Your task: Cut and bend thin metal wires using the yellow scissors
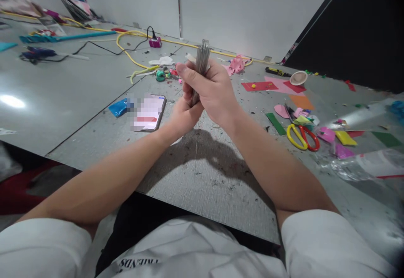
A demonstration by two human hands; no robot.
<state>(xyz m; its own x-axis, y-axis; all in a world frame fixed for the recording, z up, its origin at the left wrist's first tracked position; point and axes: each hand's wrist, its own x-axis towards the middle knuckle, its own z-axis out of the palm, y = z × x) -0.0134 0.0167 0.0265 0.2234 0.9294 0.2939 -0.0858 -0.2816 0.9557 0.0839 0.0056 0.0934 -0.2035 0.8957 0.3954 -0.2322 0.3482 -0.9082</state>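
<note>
We hold a bundle of thin metal wires (pixel 202 65) upright above the grey worktop (pixel 202 173), in front of our chest. Our right hand (pixel 211 91) is closed around the middle of the bundle, fingers wrapped over it, and our left hand (pixel 183 116) is closed around the lower end just beneath, the two hands touching. The wire tips stand clear above the right hand; one single strand seems to hang down below the hands toward the worktop.

As far as we can judge, the work is at a gathering stage: the wires are collected and gripped but nothing is bound or attached to them yet. Cut pieces of coloured foam sheet (pixel 277 86) lie to the right, with yellow-and-red scissors (pixel 302 137) among the scraps, so some cutting looks done. Small debris is scattered under our hands.

For room to move, the patch of worktop directly below the hands is bare of large things. A phone (pixel 148 112) lies just left of the left hand, with a blue wrapper (pixel 118 107) beside it. The near edge of the worktop runs diagonally close to our body. A yellow cable (pixel 132 46) loops well beyond, near the wall. Clear plastic film (pixel 362 164) crowds the right side.
</note>
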